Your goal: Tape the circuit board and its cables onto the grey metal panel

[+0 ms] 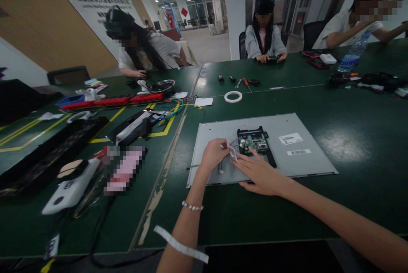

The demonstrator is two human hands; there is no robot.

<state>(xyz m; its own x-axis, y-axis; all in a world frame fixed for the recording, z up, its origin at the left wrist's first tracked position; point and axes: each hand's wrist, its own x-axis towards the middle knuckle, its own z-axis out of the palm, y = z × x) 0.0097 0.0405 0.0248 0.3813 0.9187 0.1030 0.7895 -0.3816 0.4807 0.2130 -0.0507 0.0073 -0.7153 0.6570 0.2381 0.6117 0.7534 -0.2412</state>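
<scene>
A grey metal panel (293, 158) lies flat on the green table in front of me. A green circuit board (253, 142) in a black frame sits on its middle. My left hand (214, 154) is closed in a pinch on a thin white cable (232, 152) just left of the board. My right hand (259, 174) rests on the panel below the board, fingers stretched out, its fingertips touching the cable and the board's lower edge.
A white tape ring (233, 96), screwdrivers (246, 82) and small parts lie beyond the panel. Left of me are a red power strip (111, 102), coloured wires (168, 111), black cases and a white device (68, 190). Three people sit along the table's far side.
</scene>
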